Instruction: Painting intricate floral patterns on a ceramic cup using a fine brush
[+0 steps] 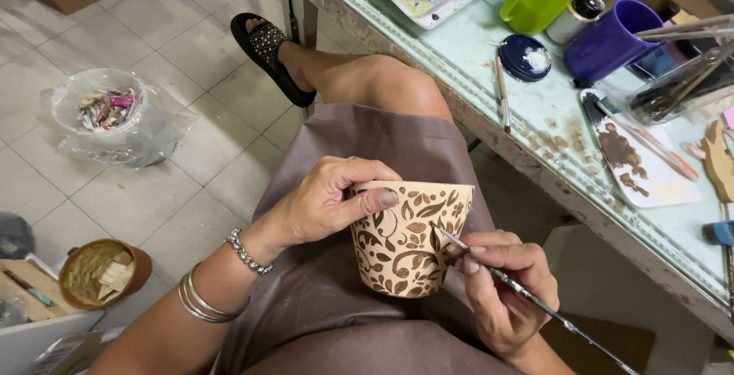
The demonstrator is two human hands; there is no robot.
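The left hand is covering part of the rim of the painted pot, whose far side and inside are facing away. The paintbrush is running out past the bottom edge. The right-hand end of the tabletop is being cropped by the frame.

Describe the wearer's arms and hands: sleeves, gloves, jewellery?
Both arms are bare, no sleeves in view, and no gloves. The left hand side carries a beaded silver bracelet at the wrist and a stack of plain silver bangles further up the forearm. The right hand shows no jewellery; its wrist is mostly out of frame. Fingernails look pale, short to medium length.
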